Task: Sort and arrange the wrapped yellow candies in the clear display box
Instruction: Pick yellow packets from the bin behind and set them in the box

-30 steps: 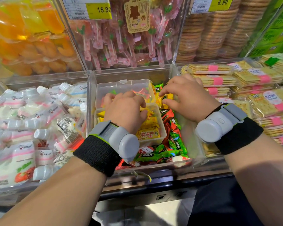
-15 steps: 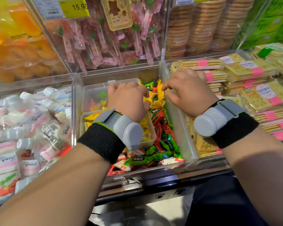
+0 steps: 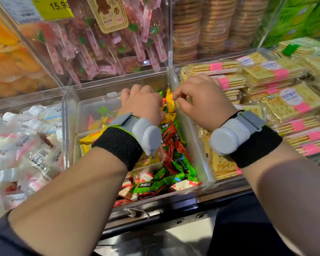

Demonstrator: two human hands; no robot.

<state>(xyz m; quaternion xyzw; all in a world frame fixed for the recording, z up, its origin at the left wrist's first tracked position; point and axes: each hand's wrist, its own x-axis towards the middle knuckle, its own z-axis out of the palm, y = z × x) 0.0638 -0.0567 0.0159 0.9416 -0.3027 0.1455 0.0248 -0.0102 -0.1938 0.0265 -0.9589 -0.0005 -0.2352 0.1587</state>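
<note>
Several yellow wrapped candies (image 3: 169, 100) stand upright at the back of the clear display bin (image 3: 196, 145), between my two hands. My left hand (image 3: 143, 104) is curled over the candies, its fingers hidden among them; what it holds is unclear. My right hand (image 3: 201, 102) hovers just right of them, thumb and forefinger apart near a yellow wrapper. Two small clear boxes sit in the bin's left half: the rear one (image 3: 92, 111) holds mixed candies, the front one (image 3: 81, 143) holds yellow candies (image 3: 90, 138).
Green and red wrapped candies (image 3: 174, 167) fill the bin's front right. A bin of white pouches (image 3: 22, 145) lies left, stacked cracker packs (image 3: 277, 100) right. Clear upper bins with pink lollipops (image 3: 107, 45) and round biscuits (image 3: 211, 24) rise behind.
My left hand moved from the front small box to the right and back, to the yellow candies by my right hand. The view shifted a little.
</note>
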